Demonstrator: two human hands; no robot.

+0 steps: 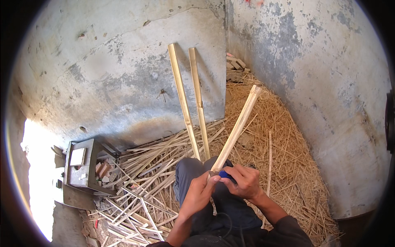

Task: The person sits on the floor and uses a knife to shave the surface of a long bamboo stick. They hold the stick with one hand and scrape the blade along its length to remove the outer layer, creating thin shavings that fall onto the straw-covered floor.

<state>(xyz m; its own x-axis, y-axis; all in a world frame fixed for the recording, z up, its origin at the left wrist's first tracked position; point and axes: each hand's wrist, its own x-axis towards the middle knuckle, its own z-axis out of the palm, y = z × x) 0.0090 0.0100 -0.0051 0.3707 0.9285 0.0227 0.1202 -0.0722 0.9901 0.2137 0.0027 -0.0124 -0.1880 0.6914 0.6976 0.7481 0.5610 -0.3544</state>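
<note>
A long split bamboo piece (238,128) slants up and away from my lap to the right. Its near end is between the fingers of my left hand (198,192), which is closed around it. My right hand (245,180) is closed on a blue-handled tool (226,175), held against the bamboo near my left thumb. A short dark part, perhaps a blade, shows at the bamboo; the fingers hide most of the tool. Two more split bamboo lengths, one (182,90) and another (197,92), lean on the wall beyond my knees.
Thin bamboo strips (140,185) lie in a loose heap to the left. Straw-like shavings (288,164) cover the floor to the right. A worn wooden cabinet (84,166) with broken pieces inside stands at the left. Peeling walls (103,74) meet in the far corner, near some bricks (235,64).
</note>
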